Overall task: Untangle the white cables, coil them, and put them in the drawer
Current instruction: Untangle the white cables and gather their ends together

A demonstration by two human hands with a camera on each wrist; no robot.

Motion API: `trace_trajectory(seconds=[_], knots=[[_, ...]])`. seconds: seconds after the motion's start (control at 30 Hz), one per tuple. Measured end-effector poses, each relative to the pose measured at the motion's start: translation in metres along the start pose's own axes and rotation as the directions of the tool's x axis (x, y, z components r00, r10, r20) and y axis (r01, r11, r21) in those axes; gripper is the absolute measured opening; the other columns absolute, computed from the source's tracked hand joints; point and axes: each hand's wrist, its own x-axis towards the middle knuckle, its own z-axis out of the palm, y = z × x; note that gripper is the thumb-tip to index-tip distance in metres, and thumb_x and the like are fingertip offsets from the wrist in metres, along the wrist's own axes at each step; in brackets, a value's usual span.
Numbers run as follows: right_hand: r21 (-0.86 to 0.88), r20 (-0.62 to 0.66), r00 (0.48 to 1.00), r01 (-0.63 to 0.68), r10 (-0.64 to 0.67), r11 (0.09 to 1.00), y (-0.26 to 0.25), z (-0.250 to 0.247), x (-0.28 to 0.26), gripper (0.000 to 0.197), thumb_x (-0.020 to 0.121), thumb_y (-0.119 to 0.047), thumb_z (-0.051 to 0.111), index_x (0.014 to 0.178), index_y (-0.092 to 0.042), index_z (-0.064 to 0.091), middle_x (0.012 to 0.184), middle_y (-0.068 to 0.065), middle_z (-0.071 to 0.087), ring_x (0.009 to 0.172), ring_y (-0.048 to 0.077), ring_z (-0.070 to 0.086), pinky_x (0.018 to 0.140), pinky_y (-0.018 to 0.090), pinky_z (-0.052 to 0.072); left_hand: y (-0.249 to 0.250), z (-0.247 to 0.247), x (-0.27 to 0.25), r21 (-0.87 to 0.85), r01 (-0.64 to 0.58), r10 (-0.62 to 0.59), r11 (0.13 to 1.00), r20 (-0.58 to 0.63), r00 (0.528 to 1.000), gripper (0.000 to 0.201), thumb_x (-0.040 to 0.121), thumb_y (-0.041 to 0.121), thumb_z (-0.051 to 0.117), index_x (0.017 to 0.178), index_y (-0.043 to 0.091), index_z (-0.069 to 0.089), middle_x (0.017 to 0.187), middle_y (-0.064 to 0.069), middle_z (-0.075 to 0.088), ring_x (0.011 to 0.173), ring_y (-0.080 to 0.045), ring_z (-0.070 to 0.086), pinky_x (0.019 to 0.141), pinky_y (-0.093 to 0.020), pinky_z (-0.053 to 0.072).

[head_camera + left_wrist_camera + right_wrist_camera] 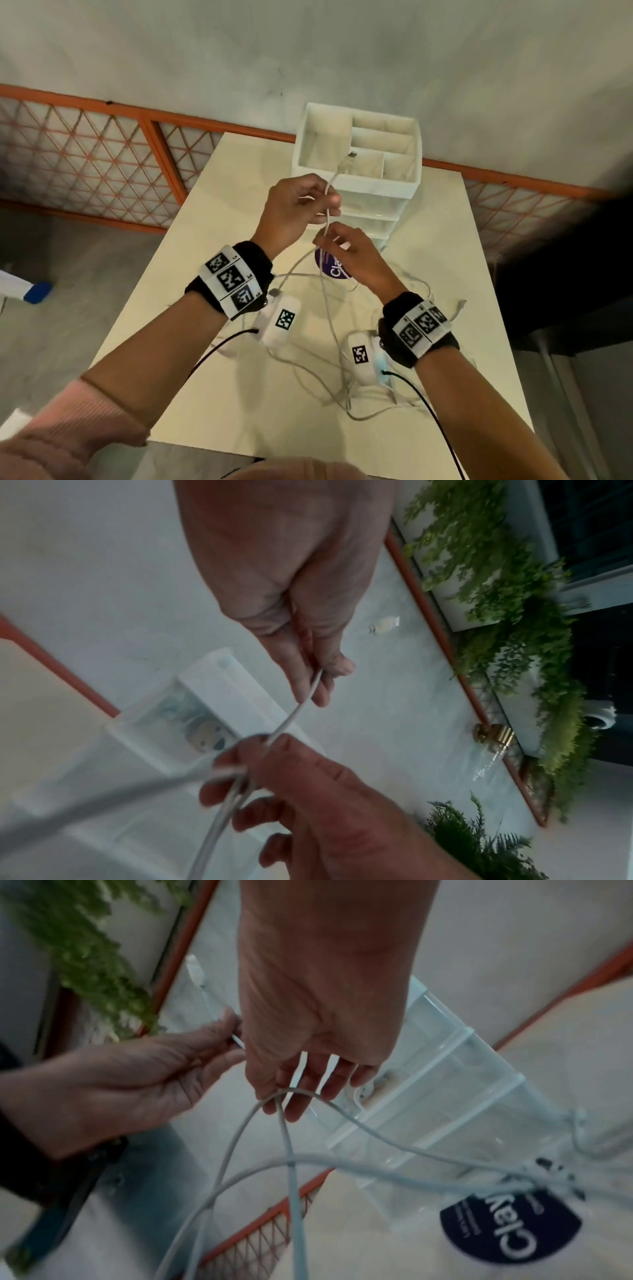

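One white cable (327, 219) runs taut between my two hands above the cream table (205, 274). My left hand (330, 202) pinches it near its USB plug (349, 159), which sticks up in front of the white drawer unit (359, 192). Just below, my right hand (325, 240) grips the same cable, and loops fall from it. In the left wrist view the left hand (318, 680) pinches the cable (291, 721) above the right hand (260, 772). In the right wrist view cable strands (284, 1150) hang from the right hand (287, 1099). More tangled cable (359, 416) lies on the table.
The drawer unit has an open divided tray on top and translucent drawers (445, 1085) below. A round purple label (330, 265) lies on the table before it. An orange-framed mesh fence (85, 147) runs behind the table. A blue-and-white object (34, 291) is on the floor at left.
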Motion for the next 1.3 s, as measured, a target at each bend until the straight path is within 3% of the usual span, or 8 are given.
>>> trace_trajectory(seconds=[0.13,0.27,0.33,0.47,0.63,0.9,1.1,1.3], knots=[[-0.358,0.112,0.985,-0.084,0.132,0.930,0.019,-0.006,-0.004,0.019,0.079,-0.031,0.070,0.069,-0.042,0.057,0.079,-0.015,0.053,0.101,0.025,0.047,0.096,0.044,0.036,0.016,-0.013,-0.002,-0.086,-0.132,0.116,0.988,-0.171,0.978,0.013,0.087,0.007,0.063,0.077,0.015,0.061,0.067,0.003,0.068,0.070,-0.021,0.070,0.069,-0.035,0.059],[-0.549,0.138,0.944,-0.178,0.298,0.817,0.059,-0.010,-0.033,0.009,0.082,-0.034,0.069,0.082,-0.029,0.061,0.105,-0.002,0.062,0.106,0.020,0.037,0.074,0.030,0.015,0.028,-0.043,0.005,-0.164,-0.272,0.201,0.948,-0.355,0.913,0.007,0.093,0.006,0.055,0.086,0.006,0.058,0.066,0.004,0.065,0.063,-0.012,0.063,0.066,-0.029,0.055],[-0.600,0.131,0.923,-0.216,0.362,0.770,0.073,-0.012,-0.046,0.020,0.086,-0.037,0.064,0.096,-0.020,0.067,0.112,0.001,0.063,0.114,0.023,0.038,0.084,0.031,0.018,0.023,-0.053,0.004,-0.096,-0.270,0.215,0.958,-0.384,0.898,0.013,0.097,0.011,0.048,0.089,0.008,0.058,0.064,0.009,0.059,0.057,-0.006,0.056,0.061,-0.025,0.051],[-0.555,0.050,0.959,-0.206,0.280,0.806,0.062,-0.023,-0.049,0.017,0.090,-0.032,0.060,0.095,-0.021,0.072,0.095,-0.004,0.066,0.109,0.023,0.044,0.089,0.035,0.023,-0.010,-0.048,-0.012,0.350,-0.159,0.234,0.923,-0.185,0.955,0.020,0.100,0.014,0.041,0.091,0.008,0.058,0.071,0.015,0.053,0.060,0.002,0.049,0.060,-0.009,0.038],[-0.420,-0.013,1.000,-0.005,0.000,0.907,0.015,-0.040,-0.032,0.012,0.085,-0.025,0.067,0.087,-0.016,0.075,0.083,0.009,0.072,0.080,0.017,0.056,0.087,0.041,0.044,-0.047,-0.011,-0.038,0.537,-0.096,-0.049,0.838,0.249,0.967,0.022,0.086,0.031,0.066,0.092,0.011,0.069,0.072,0.001,0.047,0.062,-0.008,0.041,0.061,-0.020,0.033],[-0.442,0.010,1.000,0.023,-0.020,0.897,-0.008,-0.043,-0.032,0.014,0.085,-0.013,0.065,0.093,-0.010,0.076,0.089,0.008,0.076,0.072,0.012,0.060,0.085,0.035,0.045,-0.002,0.003,-0.041,0.077,0.272,-0.281,0.959,0.153,0.947,0.063,0.097,0.049,0.033,0.080,0.002,0.072,0.057,0.008,0.040,0.051,-0.004,0.035,0.061,-0.024,0.026],[-0.394,0.058,0.998,0.036,-0.014,0.919,-0.009,-0.035,-0.031,0.013,0.085,-0.011,0.065,0.086,-0.003,0.074,0.083,0.013,0.073,0.069,0.020,0.058,0.062,0.018,0.037,-0.003,0.006,-0.047,0.209,0.100,-0.150,0.973,0.239,0.959,0.029,0.091,0.032,0.058,0.081,0.008,0.071,0.059,0.014,0.058,0.063,0.002,0.051,0.070,-0.013,0.038],[-0.389,0.140,0.978,-0.089,0.154,0.917,0.028,-0.038,-0.038,0.020,0.092,-0.014,0.055,0.087,-0.001,0.070,0.090,0.018,0.072,0.079,0.026,0.067,0.068,0.021,0.048,0.000,-0.008,-0.042,0.165,-0.026,-0.005,0.986,0.183,0.983,0.016,0.097,0.021,0.050,0.082,0.016,0.054,0.072,0.003,0.047,0.073,-0.013,0.041,0.068,-0.022,0.034]])
